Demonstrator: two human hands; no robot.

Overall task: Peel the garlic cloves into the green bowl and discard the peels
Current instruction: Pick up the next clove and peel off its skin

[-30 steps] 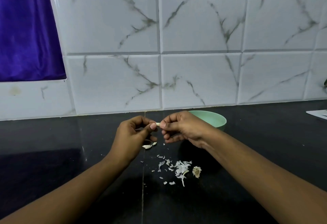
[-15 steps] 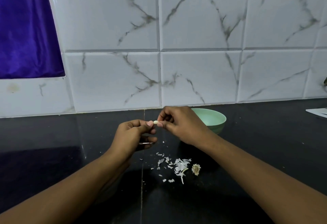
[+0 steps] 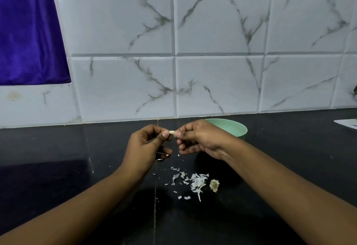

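A small pale garlic clove is pinched between the fingertips of both hands above the black counter. My left hand holds its left end with thumb and forefinger. My right hand pinches the right end, its other fingers curled below. The green bowl stands just behind my right hand, partly hidden by it; its contents cannot be seen. A scatter of white garlic peels lies on the counter below the hands, with a dry garlic root stub at its right.
The black counter runs back to a white marble-tiled wall. A purple cloth hangs at the upper left. A white flat object lies at the far right edge of the counter.
Both hands stay on the clove, rising slightly and then settling back. The peel scrap below my left hand a second ago is now mostly hidden by its fingers.
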